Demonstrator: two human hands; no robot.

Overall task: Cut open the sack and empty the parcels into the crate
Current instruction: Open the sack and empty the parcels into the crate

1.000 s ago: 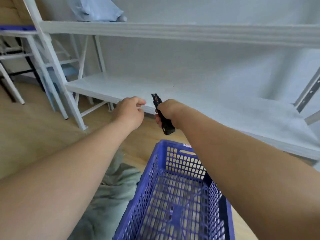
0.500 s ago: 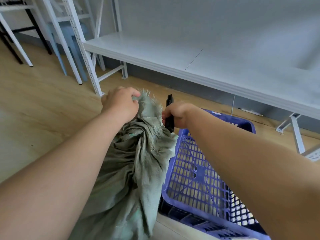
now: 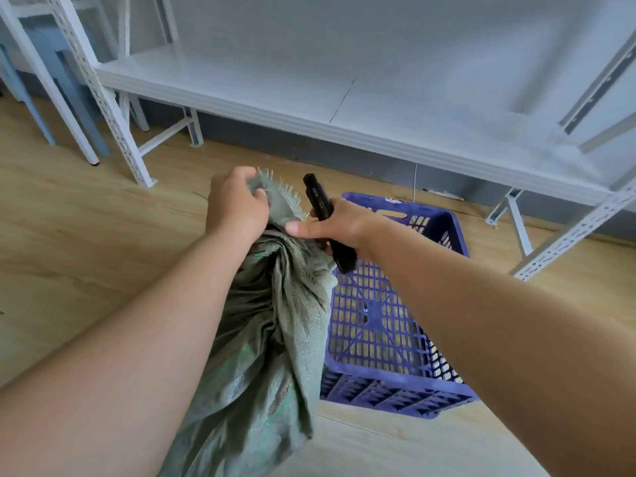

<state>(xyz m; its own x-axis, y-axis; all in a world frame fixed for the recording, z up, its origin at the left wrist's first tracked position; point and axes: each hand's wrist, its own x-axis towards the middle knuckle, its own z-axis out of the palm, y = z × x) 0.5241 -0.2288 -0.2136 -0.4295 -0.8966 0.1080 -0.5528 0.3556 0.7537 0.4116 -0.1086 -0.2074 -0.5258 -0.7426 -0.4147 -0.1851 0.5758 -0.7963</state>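
Left hand [image 3: 237,204] grips sack [image 3: 268,325] neck; right hand [image 3: 339,227] grips knife [image 3: 327,218], blade unseen.

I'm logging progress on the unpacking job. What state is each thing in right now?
Sack: upright, neck bunched shut, not yet cut.
Left hand: gripping the sack's frayed top.
Right hand: holding the black knife, thumb against the sack.
Crate: on the floor beside the sack, no parcels inside.
Shelf: bare.

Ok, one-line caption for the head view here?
Left hand grips the frayed neck of a green woven sack while the right hand holds a black cutter beside an empty blue crate.
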